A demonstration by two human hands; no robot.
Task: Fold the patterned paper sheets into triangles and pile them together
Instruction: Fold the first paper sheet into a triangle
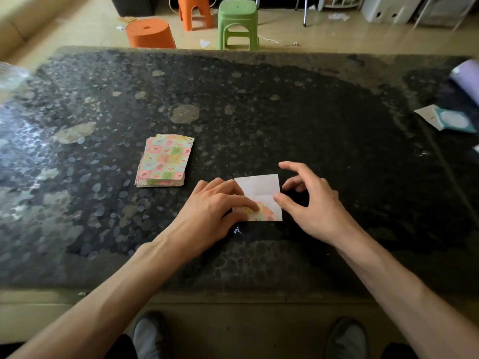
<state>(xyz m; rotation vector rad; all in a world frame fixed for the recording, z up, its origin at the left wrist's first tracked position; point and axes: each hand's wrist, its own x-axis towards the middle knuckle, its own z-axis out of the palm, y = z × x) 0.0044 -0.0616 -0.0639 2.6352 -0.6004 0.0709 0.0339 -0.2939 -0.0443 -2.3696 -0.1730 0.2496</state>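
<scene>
Left hand (215, 203) presses flat-fingered on 1st patterned sheet (259, 186), right hand (313, 203) hovers spread at 3 o'clock, no triangles yet imo, stack (166, 159) at 10 o'clock waiting.

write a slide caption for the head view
Left hand presses a folded corner of the white-side-up sheet, right hand poised at its edge, patterned stack nearby on the table.

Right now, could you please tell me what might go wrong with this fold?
Only the left hand pins the sheet, at its turned-up patterned corner; the right hand is open beside it, so the sheet could slide on the glossy table and crease crooked. The stack lies just left of that hand; a sweep might scatter it.
</scene>
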